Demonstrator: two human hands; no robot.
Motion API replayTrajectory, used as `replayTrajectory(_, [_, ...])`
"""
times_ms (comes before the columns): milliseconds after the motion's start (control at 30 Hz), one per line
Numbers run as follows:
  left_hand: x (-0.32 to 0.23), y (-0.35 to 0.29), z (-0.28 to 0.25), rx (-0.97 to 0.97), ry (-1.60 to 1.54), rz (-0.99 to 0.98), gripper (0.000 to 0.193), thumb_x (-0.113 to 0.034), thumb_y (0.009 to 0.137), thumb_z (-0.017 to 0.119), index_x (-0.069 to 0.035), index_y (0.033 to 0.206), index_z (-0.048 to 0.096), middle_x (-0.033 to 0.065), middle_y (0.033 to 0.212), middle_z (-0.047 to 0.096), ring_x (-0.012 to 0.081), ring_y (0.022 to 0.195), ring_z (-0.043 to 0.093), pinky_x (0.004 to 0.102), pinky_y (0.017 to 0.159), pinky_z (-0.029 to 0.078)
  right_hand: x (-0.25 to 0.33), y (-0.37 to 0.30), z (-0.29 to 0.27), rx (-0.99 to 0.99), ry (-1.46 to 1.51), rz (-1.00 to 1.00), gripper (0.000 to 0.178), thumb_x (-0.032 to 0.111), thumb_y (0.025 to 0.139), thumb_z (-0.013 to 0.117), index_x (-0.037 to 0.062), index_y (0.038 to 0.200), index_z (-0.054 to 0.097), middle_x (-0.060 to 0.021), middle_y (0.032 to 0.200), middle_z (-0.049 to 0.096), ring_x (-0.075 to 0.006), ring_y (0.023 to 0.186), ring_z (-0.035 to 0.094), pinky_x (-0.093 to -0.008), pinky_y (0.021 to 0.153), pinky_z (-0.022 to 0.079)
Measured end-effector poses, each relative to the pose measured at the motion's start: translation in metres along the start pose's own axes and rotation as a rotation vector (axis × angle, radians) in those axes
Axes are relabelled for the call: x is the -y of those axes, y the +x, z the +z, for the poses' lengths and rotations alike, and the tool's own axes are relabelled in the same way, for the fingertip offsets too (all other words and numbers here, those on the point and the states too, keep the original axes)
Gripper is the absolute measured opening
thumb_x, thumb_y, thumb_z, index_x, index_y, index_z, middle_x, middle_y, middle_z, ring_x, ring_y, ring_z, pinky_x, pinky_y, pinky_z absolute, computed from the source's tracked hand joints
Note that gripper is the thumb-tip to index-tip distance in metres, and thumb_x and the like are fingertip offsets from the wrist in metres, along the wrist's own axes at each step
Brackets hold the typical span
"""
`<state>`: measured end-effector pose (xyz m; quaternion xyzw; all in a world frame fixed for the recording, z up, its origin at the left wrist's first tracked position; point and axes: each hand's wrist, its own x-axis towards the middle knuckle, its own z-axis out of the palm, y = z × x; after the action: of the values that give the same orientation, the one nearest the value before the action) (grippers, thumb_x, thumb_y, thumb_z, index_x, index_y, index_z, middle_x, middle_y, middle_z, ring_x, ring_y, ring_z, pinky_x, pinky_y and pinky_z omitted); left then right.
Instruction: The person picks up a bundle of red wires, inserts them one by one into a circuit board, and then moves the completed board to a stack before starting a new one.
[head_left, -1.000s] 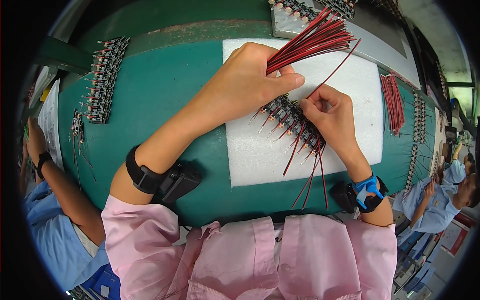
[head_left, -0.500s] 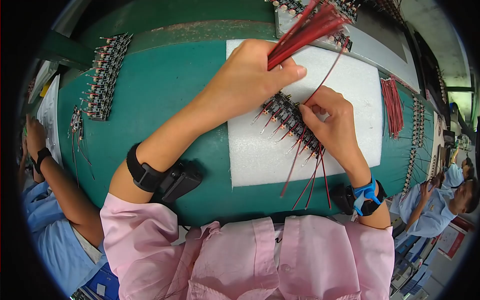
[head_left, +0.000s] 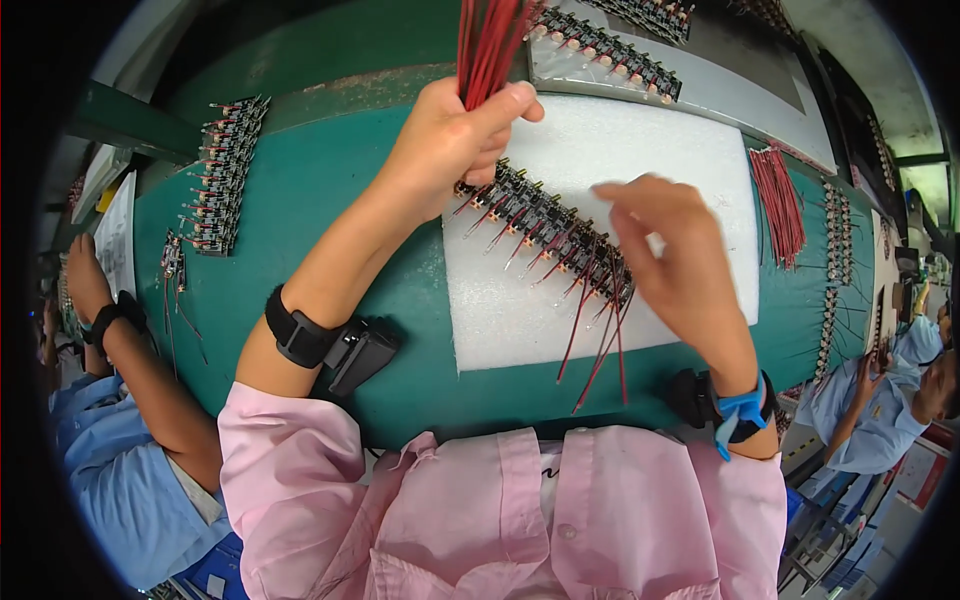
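- The left forearm rose from the lower left, the left hand (head_left: pixel 460 135) standing beyond the far left part of the foam, its back toward the camera.
- Its fingers were closed around a bundle of red wires (head_left: pixel 488 60), the thumb lying across the base; the wires fanned upward.
- The right forearm came in from the lower right, wrist bent, the right hand (head_left: pixel 672 245) reaching left over the foam.
- Its fingers were blurred, loosely curled, with a narrow gap between index finger and thumb; nothing could be made out between them.
- Between the hands, the strip of small circuit boards (head_left: pixel 545 225) ran slantwise on the white foam sheet (head_left: pixel 520 325), its upper left end close under the left hand. Whether they touched could not be told. Longer wires trailed from its lower right end past the foam's near edge.
- The flat grey metal stand (head_left: pixel 745 115) beyond the foam bore more board strips (head_left: pixel 605 55).
- The green tabletop (head_left: pixel 340 190) carried a stack of board strips (head_left: pixel 222 180) at the left and loose red wires (head_left: pixel 778 205) at the right.
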<state>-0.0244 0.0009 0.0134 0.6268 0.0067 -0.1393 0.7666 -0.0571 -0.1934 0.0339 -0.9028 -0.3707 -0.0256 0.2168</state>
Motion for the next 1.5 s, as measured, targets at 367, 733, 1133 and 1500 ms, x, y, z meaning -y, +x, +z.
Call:
replayTrajectory(367, [0.0,0.012,0.01,-0.03,-0.245,0.043,0.026,-0.025,0.086,0.043,-0.001,0.083,0.048,-0.0048,0.053,0.031,0.0027,0.041,0.024,0.0184,0.038,0.023,0.055,-0.005,-0.041,-0.293,0.527,-0.033,0.014,0.002,0.068,0.051,-0.0011,0.082,0.054,-0.0049,0.076,0.054,-0.0108,0.064,0.05,-0.0226,0.06,0.039])
replayTrajectory(733, [0.003,0.016,0.033,-0.083,-0.405,0.037,0.029,-0.025,0.086,0.04,0.002,0.088,0.052,0.0035,0.064,0.05,0.0118,0.055,0.048,0.0256,0.048,0.04,-0.027,0.049,-0.004,-0.038,0.857,0.301,0.009,0.009,0.072,0.055,-0.0003,0.07,0.055,-0.002,0.061,0.052,-0.0066,0.054,0.046,-0.0189,0.048,0.037])
replayTrajectory(1133, [0.006,0.019,0.029,-0.037,-0.318,0.087,0.035,-0.028,0.087,0.038,0.003,0.096,0.05,0.0106,0.092,0.054,0.0153,0.079,0.054,0.0281,0.067,0.046,-0.032,0.063,0.013,0.075,1.013,0.391,0.013,0.012,0.075,0.054,0.0012,0.069,0.052,-0.0034,0.059,0.053,-0.0068,0.046,0.045,-0.0175,0.04,0.032])
replayTrajectory(1500, [-0.001,0.002,0.016,-0.033,0.216,0.04,0.023,-0.024,0.078,0.051,-0.001,0.073,0.053,-0.0022,0.054,0.043,0.0037,0.044,0.036,0.0209,0.04,0.032,-0.033,0.057,0.01,-0.102,1.247,0.384,0.009,0.01,0.076,0.052,0.0016,0.075,0.049,-0.0057,0.061,0.053,-0.0101,0.045,0.046,-0.0205,0.048,0.037])
